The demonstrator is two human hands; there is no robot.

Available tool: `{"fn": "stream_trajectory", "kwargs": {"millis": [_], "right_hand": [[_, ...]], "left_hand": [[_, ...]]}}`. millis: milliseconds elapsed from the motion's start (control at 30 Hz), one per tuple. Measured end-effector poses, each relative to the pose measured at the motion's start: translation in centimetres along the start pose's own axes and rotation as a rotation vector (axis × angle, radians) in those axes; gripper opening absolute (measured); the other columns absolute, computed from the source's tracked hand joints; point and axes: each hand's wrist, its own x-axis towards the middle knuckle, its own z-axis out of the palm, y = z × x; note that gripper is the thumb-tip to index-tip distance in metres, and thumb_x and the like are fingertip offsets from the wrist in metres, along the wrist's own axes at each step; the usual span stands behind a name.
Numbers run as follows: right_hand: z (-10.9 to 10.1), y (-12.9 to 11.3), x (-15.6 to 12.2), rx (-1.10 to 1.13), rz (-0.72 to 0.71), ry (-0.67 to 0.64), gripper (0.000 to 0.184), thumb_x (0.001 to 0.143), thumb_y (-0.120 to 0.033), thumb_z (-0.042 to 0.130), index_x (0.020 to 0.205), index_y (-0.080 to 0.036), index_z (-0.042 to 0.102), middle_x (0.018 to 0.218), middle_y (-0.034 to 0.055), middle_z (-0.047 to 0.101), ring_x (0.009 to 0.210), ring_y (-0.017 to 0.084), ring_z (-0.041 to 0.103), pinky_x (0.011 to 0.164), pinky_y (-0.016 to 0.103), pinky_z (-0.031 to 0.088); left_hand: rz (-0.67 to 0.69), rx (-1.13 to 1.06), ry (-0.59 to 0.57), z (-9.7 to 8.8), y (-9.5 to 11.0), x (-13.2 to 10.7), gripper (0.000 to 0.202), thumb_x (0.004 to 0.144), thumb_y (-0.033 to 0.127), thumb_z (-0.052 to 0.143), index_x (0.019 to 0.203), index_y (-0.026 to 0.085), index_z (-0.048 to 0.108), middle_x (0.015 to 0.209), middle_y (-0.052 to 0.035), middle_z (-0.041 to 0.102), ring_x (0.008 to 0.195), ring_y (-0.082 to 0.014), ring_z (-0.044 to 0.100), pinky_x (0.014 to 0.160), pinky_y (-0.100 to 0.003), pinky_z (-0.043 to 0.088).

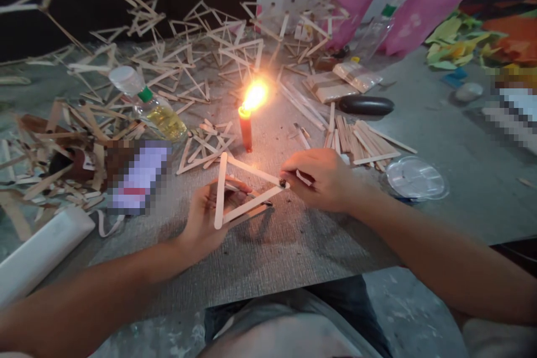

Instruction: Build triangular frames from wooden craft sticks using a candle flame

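A triangle of flat craft sticks (221,193) is held above the table, tilted, in my left hand (205,207), whose fingers curl behind it. Another stick (251,215) with a dark tip shows below its lower side; whether it is joined on is unclear. My right hand (321,179) has its fingertips pinched together at the triangle's right corner. A small dark, burnt-looking lump (282,183) sits on that corner, against the fingertips. Just beyond the triangle, an orange candle (246,131) stands upright and burns with a bright flame (255,94).
Many joined stick frames (188,67) pile up at the back and left. Loose sticks (364,142) and a clear round lid (417,178) lie at right. A bottle with yellow liquid (161,117), a blurred phone (140,176) and a white box (46,254) are at left.
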Motion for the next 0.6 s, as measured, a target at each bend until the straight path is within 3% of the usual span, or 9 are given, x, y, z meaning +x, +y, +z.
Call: {"fn": "stream_trajectory", "kwargs": {"millis": [133,267,467,600], "right_hand": [[0.16,0.00,0.01,0.065,-0.021,0.008,0.014,0.095,-0.018,0.058,0.083,-0.016,0.064,0.062,-0.0043,0.056,0.054,0.008,0.045,0.056,0.023,0.036],[0.34,-0.31,0.05,0.197,0.058,0.003,0.014,0.094,-0.018,0.059,0.081,-0.016,0.063,0.061,-0.0057,0.053,0.053,0.007,0.043,0.055,0.021,0.036],[0.55,-0.31,-0.13,0.361,0.177,-0.116,0.015,0.095,-0.020,0.057,0.086,-0.013,0.066,0.065,-0.0036,0.056,0.052,0.006,0.047,0.051,0.018,0.037],[0.37,-0.52,-0.06,0.371,0.166,-0.155,0.013,0.092,-0.018,0.057,0.083,-0.013,0.066,0.063,-0.0046,0.053,0.052,0.006,0.045,0.050,0.018,0.036]], "left_hand": [[0.017,-0.016,-0.003,0.01,0.04,0.02,0.011,0.080,0.021,0.085,0.086,0.017,0.076,0.091,-0.0085,0.080,0.081,-0.0212,0.077,0.075,-0.034,0.068],[0.040,0.011,-0.028,0.35,0.47,0.13,0.014,0.078,0.025,0.088,0.079,0.016,0.076,0.081,-0.0063,0.077,0.067,-0.0178,0.072,0.061,-0.030,0.065],[0.055,0.056,-0.018,0.45,0.66,0.16,0.016,0.081,0.030,0.086,0.079,0.017,0.077,0.072,-0.0041,0.073,0.064,-0.0159,0.068,0.055,-0.026,0.060],[0.048,0.081,0.014,0.43,0.80,0.21,0.015,0.080,0.030,0.086,0.077,0.018,0.077,0.073,-0.0041,0.074,0.066,-0.0169,0.070,0.057,-0.028,0.061]]}}
